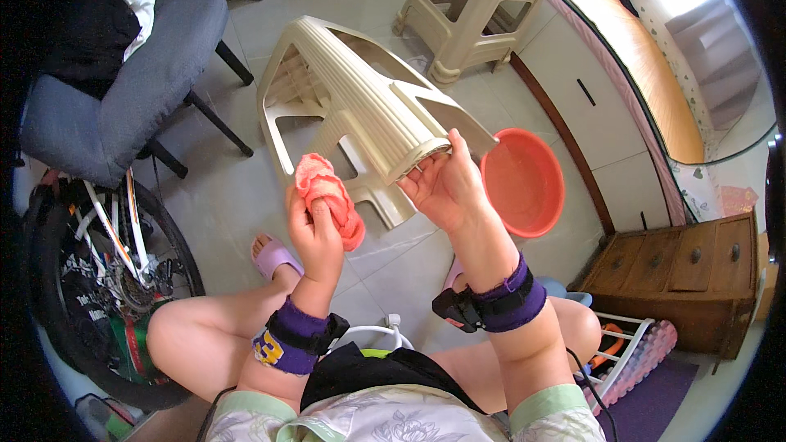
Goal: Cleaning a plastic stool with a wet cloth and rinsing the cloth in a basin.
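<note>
My left hand (314,234) is closed around a bunched coral-pink cloth (334,199), with the thumb pressed on top. The cloth is held just in front of a beige plastic stool (368,95), which lies tilted over on the floor. With my right hand (448,190) I grip the round foot at the near end of one ribbed stool leg. The thumb lies on the outer edge and the fingers are under the foot. Close to my right wrist stands a red plastic basin (525,190), which seems to hold water.
Behind the tipped stool are stacked beige stools (479,6). A grey upholstered chair (166,55) holding clothes and a bicycle wheel (123,282) stand at left. To the right are white drawers (589,98) under a bed and a small wooden chest (681,276).
</note>
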Available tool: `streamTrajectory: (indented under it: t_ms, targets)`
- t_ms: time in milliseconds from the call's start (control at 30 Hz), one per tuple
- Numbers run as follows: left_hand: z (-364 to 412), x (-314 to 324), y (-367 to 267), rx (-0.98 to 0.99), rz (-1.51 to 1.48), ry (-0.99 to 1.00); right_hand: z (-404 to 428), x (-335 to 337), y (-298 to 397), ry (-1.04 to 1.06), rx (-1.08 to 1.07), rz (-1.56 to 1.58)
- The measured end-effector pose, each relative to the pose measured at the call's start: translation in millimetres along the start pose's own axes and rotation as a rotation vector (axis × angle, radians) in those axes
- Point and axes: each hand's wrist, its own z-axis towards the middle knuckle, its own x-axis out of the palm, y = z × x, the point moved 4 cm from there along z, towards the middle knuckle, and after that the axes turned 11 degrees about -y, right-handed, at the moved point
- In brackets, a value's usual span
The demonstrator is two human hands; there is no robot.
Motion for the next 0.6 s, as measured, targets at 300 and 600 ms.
streamTrajectory:
  t_ms: [300,600]
  targets:
    - [-1,0,-25,-0.218,-0.217,0.053,-24,-25,-43,-0.153,0.004,0.509]
    - [-11,9,-41,-0.202,-0.206,0.199,-2,-128,-108,-0.138,0.118,0.923]
